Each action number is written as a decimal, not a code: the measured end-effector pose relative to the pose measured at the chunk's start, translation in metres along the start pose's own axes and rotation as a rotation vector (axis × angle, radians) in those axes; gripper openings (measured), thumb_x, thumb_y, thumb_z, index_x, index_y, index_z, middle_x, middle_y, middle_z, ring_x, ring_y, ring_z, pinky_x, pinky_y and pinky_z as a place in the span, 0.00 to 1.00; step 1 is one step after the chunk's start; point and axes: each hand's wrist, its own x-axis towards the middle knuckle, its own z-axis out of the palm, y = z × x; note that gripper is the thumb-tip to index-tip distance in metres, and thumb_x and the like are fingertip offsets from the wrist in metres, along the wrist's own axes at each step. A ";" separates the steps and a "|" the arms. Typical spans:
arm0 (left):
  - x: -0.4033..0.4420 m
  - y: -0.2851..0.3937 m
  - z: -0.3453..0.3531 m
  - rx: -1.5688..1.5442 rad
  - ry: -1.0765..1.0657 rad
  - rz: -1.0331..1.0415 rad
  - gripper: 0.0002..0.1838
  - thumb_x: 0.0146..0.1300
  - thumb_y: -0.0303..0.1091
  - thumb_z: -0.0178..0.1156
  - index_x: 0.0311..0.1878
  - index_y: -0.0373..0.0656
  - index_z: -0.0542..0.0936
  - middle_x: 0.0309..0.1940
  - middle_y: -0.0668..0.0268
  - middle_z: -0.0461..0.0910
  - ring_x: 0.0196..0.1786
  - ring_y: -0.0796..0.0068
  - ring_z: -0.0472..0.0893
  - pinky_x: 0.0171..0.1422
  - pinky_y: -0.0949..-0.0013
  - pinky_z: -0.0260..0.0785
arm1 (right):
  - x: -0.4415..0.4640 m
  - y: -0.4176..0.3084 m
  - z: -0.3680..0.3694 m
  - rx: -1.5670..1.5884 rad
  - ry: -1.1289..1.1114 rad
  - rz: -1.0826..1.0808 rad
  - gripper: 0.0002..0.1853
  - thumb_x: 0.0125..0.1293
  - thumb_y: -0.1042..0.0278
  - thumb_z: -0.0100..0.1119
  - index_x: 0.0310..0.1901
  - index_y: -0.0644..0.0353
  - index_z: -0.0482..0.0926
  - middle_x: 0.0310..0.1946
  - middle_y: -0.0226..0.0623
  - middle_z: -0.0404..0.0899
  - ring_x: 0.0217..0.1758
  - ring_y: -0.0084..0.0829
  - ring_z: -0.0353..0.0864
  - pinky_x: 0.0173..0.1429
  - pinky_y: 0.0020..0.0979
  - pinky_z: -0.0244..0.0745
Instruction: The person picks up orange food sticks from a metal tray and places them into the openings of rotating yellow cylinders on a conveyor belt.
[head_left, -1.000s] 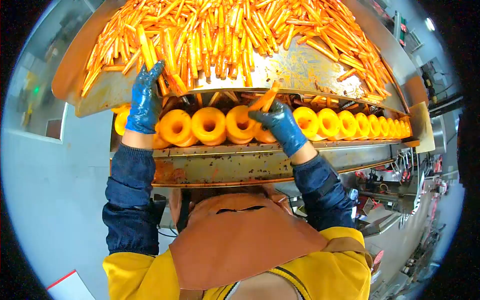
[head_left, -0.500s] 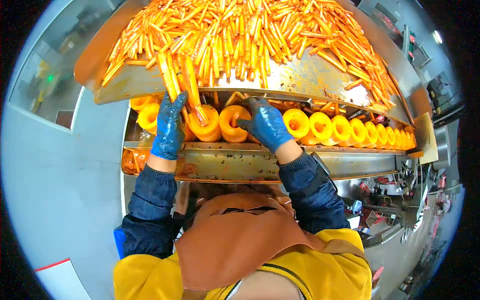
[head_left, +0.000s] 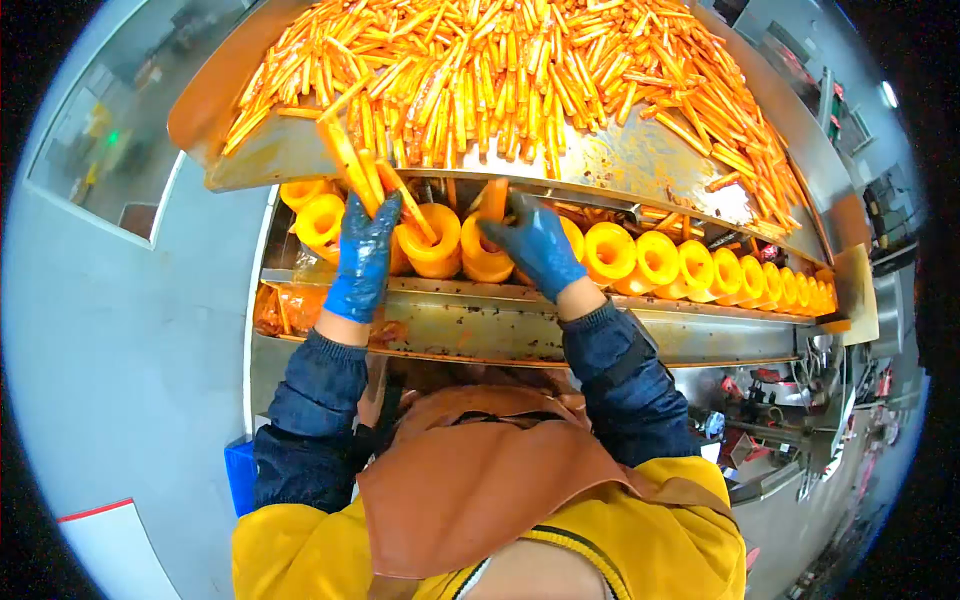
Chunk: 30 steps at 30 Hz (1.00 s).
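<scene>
From where I'm standing, the left hand is clamped round a small bundle of orange sticks, the tops poking up past the fingers toward the metal tray. Just beside that hand, a single stick leans with its lower end in the mouth of a cup; whether the fingers have hold of it too, I can't tell

The right hand is at the next cup along, thumb near its rim. A short stick stands up there — pinched by the fingers or resting in the cup, I can't make out which

As for how far along it is, I'd call it early. A thick heap of sticks lies loose on the tray, spread nearly from side to side, with bare metal showing along the front. Past the right hand, the row of cups curves away, the nearer ones showing open mouths with no stick standing up — so sticks show upright only near the two hands. Below the cups runs a specked metal trough
</scene>
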 end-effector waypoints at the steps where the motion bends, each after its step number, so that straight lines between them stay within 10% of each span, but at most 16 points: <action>1: 0.004 -0.010 -0.004 0.099 -0.030 0.097 0.17 0.61 0.29 0.59 0.53 0.37 0.73 0.37 0.68 0.77 0.39 0.79 0.74 0.44 0.74 0.69 | -0.007 0.000 -0.002 -0.257 -0.035 -0.113 0.17 0.59 0.61 0.63 0.46 0.63 0.77 0.39 0.46 0.81 0.41 0.38 0.81 0.48 0.33 0.75; 7: 0.009 -0.026 -0.025 0.043 -0.134 -0.058 0.19 0.60 0.31 0.60 0.54 0.37 0.73 0.36 0.67 0.77 0.36 0.80 0.74 0.40 0.73 0.70 | 0.011 0.005 -0.063 -0.147 0.101 -0.062 0.17 0.57 0.61 0.65 0.46 0.58 0.79 0.40 0.45 0.81 0.42 0.41 0.82 0.48 0.36 0.76; 11: 0.016 0.009 -0.062 0.510 -0.099 0.016 0.20 0.57 0.30 0.63 0.53 0.39 0.75 0.34 0.62 0.79 0.35 0.74 0.77 0.38 0.69 0.71 | 0.045 0.051 -0.130 -0.468 0.161 -0.009 0.17 0.60 0.54 0.60 0.45 0.55 0.80 0.40 0.45 0.81 0.43 0.43 0.81 0.50 0.37 0.74; 13: 0.023 0.007 -0.085 1.180 -0.079 0.752 0.21 0.51 0.28 0.64 0.51 0.46 0.78 0.36 0.59 0.80 0.37 0.62 0.79 0.40 0.62 0.73 | 0.053 0.081 -0.160 -0.775 0.136 0.095 0.19 0.61 0.49 0.57 0.45 0.54 0.81 0.41 0.45 0.81 0.45 0.44 0.80 0.51 0.38 0.73; 17: 0.033 0.039 -0.067 1.859 -0.381 0.681 0.17 0.53 0.33 0.58 0.48 0.53 0.80 0.35 0.60 0.78 0.38 0.59 0.79 0.39 0.57 0.72 | 0.060 0.090 -0.176 -0.596 0.104 0.262 0.20 0.61 0.47 0.55 0.44 0.54 0.81 0.42 0.46 0.81 0.48 0.44 0.79 0.51 0.39 0.73; 23: 0.034 0.032 -0.012 1.762 -0.633 0.887 0.16 0.54 0.31 0.54 0.47 0.52 0.80 0.37 0.57 0.79 0.39 0.59 0.80 0.41 0.58 0.72 | 0.075 0.105 -0.176 -0.564 0.203 0.350 0.24 0.62 0.42 0.50 0.45 0.53 0.81 0.44 0.46 0.80 0.49 0.46 0.78 0.53 0.40 0.71; 27: 0.062 0.006 -0.038 1.382 -0.441 0.623 0.18 0.53 0.27 0.57 0.49 0.45 0.79 0.40 0.55 0.81 0.43 0.61 0.80 0.49 0.63 0.73 | 0.071 0.075 -0.167 -0.693 0.183 0.422 0.23 0.62 0.43 0.50 0.43 0.55 0.81 0.44 0.47 0.80 0.49 0.46 0.78 0.53 0.41 0.71; 30: 0.044 0.000 -0.040 0.407 -0.274 -0.009 0.16 0.58 0.28 0.61 0.50 0.36 0.77 0.42 0.66 0.79 0.42 0.79 0.75 0.51 0.72 0.69 | 0.072 0.078 -0.164 -0.774 0.201 0.438 0.24 0.62 0.42 0.49 0.42 0.55 0.81 0.44 0.47 0.79 0.49 0.46 0.78 0.54 0.42 0.72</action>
